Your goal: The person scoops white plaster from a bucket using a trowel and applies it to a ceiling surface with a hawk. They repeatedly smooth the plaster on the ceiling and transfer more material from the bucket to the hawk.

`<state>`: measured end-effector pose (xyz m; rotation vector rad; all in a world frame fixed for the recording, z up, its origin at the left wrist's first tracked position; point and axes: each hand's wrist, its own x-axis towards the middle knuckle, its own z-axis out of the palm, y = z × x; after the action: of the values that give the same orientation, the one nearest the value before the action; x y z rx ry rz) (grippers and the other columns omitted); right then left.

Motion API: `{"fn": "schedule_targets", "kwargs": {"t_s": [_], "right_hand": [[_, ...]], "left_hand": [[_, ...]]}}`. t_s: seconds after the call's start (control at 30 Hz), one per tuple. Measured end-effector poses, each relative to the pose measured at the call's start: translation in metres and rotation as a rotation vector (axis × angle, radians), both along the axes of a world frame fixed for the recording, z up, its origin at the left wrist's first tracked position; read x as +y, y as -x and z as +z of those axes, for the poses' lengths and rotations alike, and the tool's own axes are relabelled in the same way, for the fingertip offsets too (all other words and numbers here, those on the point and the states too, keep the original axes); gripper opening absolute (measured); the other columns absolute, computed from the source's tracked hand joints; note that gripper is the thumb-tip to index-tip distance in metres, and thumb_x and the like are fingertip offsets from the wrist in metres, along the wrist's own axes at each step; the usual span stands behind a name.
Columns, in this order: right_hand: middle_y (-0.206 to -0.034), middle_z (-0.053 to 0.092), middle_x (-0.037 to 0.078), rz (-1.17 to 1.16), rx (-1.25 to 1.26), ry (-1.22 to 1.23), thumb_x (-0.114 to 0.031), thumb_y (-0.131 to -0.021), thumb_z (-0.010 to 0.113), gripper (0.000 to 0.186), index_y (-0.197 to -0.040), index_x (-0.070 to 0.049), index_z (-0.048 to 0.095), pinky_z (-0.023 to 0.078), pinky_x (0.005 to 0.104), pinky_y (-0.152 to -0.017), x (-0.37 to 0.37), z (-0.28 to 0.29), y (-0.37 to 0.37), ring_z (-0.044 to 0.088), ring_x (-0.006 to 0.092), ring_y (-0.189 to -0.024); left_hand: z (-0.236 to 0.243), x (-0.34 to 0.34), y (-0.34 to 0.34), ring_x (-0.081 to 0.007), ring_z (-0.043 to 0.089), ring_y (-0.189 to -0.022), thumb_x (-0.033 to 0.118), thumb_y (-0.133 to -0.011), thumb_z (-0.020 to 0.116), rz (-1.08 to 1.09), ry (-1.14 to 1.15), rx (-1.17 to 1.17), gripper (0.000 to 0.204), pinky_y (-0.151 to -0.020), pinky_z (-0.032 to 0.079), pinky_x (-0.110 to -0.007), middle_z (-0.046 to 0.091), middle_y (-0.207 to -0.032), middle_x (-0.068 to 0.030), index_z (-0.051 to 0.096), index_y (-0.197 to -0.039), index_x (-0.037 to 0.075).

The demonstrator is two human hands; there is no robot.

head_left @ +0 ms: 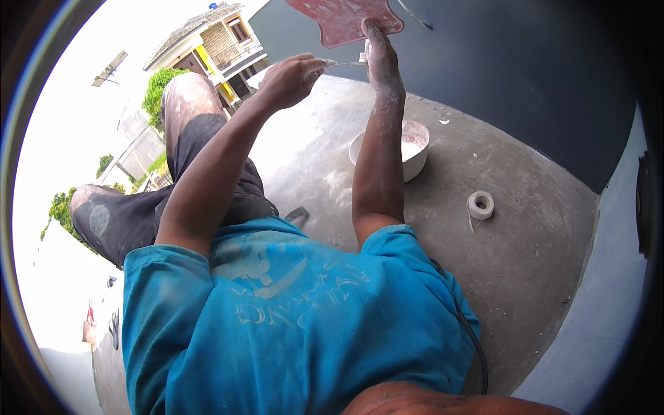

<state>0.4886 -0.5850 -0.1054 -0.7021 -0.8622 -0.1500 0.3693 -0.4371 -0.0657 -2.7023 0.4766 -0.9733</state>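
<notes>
Out in the bright day, on a dusty grey concrete floor [526, 270], next to a smooth, flat, dark grey patch [512, 83], maybe a wall, with a tan and brown house [228, 45] far off. Sitting low down, in a dusty bright blue cloth T-shirt [311, 346] and dark cloth shorts [131, 214]. In the left hand [295, 78], with fingers curled tight around one end, a thin, pale, flat tool [348, 63], maybe a scraper, pointing across to the other side. In the right hand [383, 61], held at the edge with the thumb on it, a flat, pinkish-red board with wavy edges [346, 21], up near the top, smeared with white. Just by that thumb, a small white lump [364, 57], probably paste. Down by the right forearm, partly hidden behind it, a round white bowl [416, 168] with soft white stuff [409, 148] inside. Done so far, by the look of it: some white stuff out of the bowl and up at the tool and board. Left over: more in the bowl. On the floor, away from both hands, a round roll of off-white tape [472, 206]. Hard to tell how much work in all.
</notes>
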Motion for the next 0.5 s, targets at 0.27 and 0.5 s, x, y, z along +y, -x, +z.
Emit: {"fn": "schedule_targets", "kwargs": {"t_s": [0.27,0.5], "right_hand": [[-0.132,0.046,0.006,0.039,0.006,0.034,-0.047,-0.091,0.055,0.062,-0.136,-0.005,0.043,0.026,0.0373,-0.103,0.008,-0.002,-0.005,0.039,0.0188,-0.121],[-0.121,0.053,0.004,0.005,0.015,-0.026,-0.039,-0.092,0.056,0.050,-0.126,-0.002,0.052,0.027,0.0314,-0.101,-0.005,0.000,0.021,0.042,0.0148,-0.114]], "left_hand": [[0.007,0.006,-0.002,-0.0313,0.064,-0.093,0.018,-0.091,0.055,0.050,0.043,0.090,0.027,-0.080,0.051,-0.041,0.067,-0.106,-0.0133,0.065,-0.114,0.009],[0.011,0.000,0.001,-0.0297,0.064,-0.091,0.017,-0.091,0.055,0.106,0.086,0.158,0.026,-0.080,0.050,-0.040,0.067,-0.101,-0.0126,0.065,-0.113,0.010]]}}
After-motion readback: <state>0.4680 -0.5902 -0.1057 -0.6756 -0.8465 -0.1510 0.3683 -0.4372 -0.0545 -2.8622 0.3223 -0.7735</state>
